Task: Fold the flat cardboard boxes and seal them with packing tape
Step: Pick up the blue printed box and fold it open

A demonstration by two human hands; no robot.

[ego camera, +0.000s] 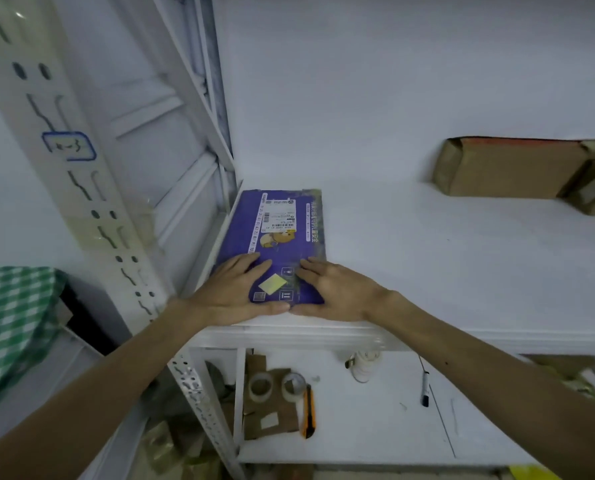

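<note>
A flat purple cardboard box [282, 230] with a white shipping label and a yellow sticker lies on the white upper shelf [445, 258], its left side against the shelf frame. My left hand [233, 292] rests on the box's near left corner, fingers straight on top and thumb along the near edge. My right hand [337, 292] lies on the near right corner the same way, thumb meeting the left thumb at the front edge. Two rolls of clear packing tape [276, 386] lie on the lower shelf, below the hands.
Brown cardboard boxes [507, 168] sit at the back right of the upper shelf. On the lower shelf [375, 427] lie an orange box cutter [309, 412], a black marker [425, 389], a white roll [363, 365] and brown cardboard scraps. A slotted metal upright [81, 174] stands left; green checked cloth [8, 323] hangs far left.
</note>
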